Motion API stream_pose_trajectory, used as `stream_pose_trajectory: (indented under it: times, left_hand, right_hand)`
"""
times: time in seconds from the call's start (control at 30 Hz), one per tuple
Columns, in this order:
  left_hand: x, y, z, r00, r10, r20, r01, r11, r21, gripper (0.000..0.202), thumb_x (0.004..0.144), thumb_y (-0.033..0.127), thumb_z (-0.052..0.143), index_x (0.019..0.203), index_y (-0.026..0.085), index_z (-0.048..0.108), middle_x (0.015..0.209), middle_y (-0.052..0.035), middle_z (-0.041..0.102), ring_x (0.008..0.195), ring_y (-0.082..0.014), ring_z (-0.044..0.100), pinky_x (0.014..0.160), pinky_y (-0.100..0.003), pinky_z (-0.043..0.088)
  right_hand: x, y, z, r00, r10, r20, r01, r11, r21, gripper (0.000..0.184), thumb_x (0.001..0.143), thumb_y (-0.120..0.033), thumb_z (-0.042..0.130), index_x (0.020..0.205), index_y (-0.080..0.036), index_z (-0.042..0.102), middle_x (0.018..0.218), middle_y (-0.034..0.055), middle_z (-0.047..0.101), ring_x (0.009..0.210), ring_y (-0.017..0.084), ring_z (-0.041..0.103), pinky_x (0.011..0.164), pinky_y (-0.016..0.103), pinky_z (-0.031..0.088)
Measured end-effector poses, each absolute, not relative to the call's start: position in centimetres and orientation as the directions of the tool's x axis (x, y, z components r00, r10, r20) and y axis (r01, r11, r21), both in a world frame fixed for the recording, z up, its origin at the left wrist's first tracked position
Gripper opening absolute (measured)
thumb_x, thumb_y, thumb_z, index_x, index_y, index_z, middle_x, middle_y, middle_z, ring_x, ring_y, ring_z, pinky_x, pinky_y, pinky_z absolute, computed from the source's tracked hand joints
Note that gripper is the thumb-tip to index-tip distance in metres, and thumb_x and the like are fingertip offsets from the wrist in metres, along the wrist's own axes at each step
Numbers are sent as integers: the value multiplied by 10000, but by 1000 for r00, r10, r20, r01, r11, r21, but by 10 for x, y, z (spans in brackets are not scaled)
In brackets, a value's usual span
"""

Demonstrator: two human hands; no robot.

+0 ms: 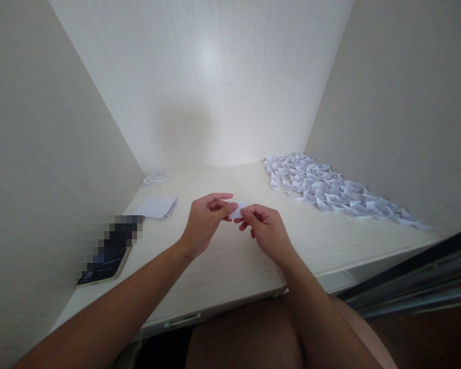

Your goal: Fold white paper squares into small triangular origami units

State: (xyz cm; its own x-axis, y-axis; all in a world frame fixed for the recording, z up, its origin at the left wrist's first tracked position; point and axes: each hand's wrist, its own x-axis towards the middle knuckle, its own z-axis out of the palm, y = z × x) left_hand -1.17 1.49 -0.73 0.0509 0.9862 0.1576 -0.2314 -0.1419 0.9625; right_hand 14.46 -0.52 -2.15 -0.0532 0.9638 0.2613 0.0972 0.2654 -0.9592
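Observation:
A small piece of white paper [237,210] is pinched between my two hands, above the middle of the desk. My left hand [209,218] has its thumb and fingers closed on the paper's left side. On the right side, my right hand [262,221] grips it between thumb and forefinger, its other fingers curled beneath. Fingers cover much of the paper, so its full shape is hidden. To the left of my hands lies a stack of white paper sheets [157,207]. Many folded white paper pieces [322,187] lie in overlapping rows at the right.
The pale desk [223,266] is bounded by a back wall and two side panels. A dark-screened device [109,259], partly blurred out, rests by the left panel. More small papers [156,178] lie in the far left corner. A drawer handle [183,321] is at the front.

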Motion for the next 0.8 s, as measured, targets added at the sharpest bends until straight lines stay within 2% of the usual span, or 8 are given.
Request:
stream_pose_trajectory:
  times: [0.13,0.37,0.6,0.8]
  left_hand:
    - [-8,13,-10,92,988,126,-244,-101,965,423,623,294,911,971,135,731,804,-57,782,657,-161,711,637,-298,579]
    - [-15,22,-10,105,979,174,-146,-158,977,321,575,223,912,794,137,693,657,-12,726,560,-127,657,576,-269,574]
    - [-8,16,-18,191,964,183,-153,-154,976,302,716,396,846,813,134,733,790,-52,745,713,-167,703,712,-353,643]
    - [-9,18,-18,206,953,221,-81,-208,975,312,718,416,849,727,136,711,696,-36,706,664,-163,686,647,-339,649]
  right_hand:
    - [144,-3,-28,75,956,282,90,275,-957,304,889,-434,612,741,-183,699,673,35,716,552,140,597,489,243,437]
    - [141,0,-30,113,937,330,53,326,-944,258,835,-431,681,835,-177,723,759,37,725,609,144,578,533,260,451]
    - [142,1,-30,177,930,324,97,311,-946,227,824,-393,670,766,-176,702,714,30,713,588,141,572,548,269,438]
    - [142,0,-28,93,931,352,163,335,-928,237,820,-398,671,814,-170,737,766,62,752,658,182,647,593,295,476]
